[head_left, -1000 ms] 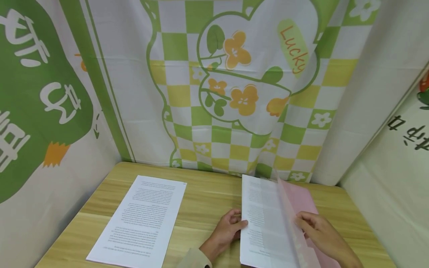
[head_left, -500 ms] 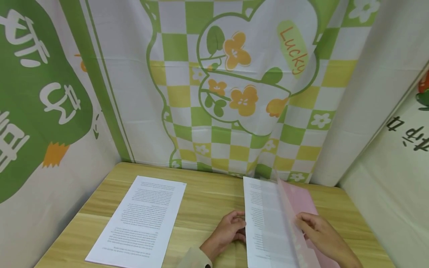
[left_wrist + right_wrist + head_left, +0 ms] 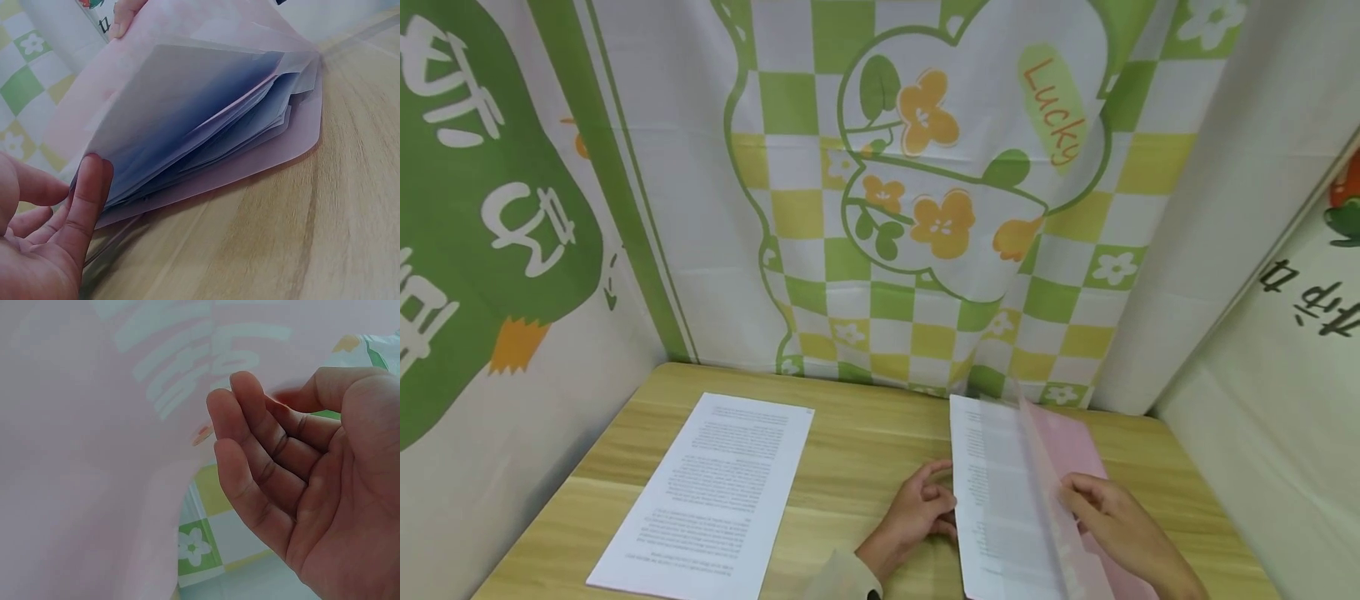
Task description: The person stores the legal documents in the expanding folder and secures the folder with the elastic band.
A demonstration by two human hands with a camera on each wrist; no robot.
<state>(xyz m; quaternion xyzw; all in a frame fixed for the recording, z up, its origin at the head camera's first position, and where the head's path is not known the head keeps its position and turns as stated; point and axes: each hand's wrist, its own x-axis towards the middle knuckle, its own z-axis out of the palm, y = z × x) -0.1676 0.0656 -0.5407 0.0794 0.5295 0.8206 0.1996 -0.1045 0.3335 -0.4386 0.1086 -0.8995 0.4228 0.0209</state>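
A pink translucent folder [image 3: 1078, 437] lies on the right of the table with its cover raised. My right hand [image 3: 1112, 521] pinches the edge of that cover; the right wrist view shows the pink sheet [image 3: 94, 462] beside my curled fingers. Printed paper [image 3: 972, 483] lies partly under a clear sleeve, its left strip uncovered. At the paper's left edge, my left hand [image 3: 916, 510] holds it between thumb and fingers. In the left wrist view, the sheets [image 3: 144, 125] tilt up from the folder's pink back [image 3: 269, 165], with more layered sheets beneath.
Another stack of printed paper [image 3: 700, 500] lies flat on the left of the wooden table [image 3: 850, 433]. Behind the table hangs a patterned green and yellow curtain [image 3: 887, 333], close to the folder's far end. White printed cloth [image 3: 1262, 417] rises at the right.
My left hand and the paper have shifted slightly to the right, so less of the paper shows outside the sleeve. The right hand and raised cover stay almost still.
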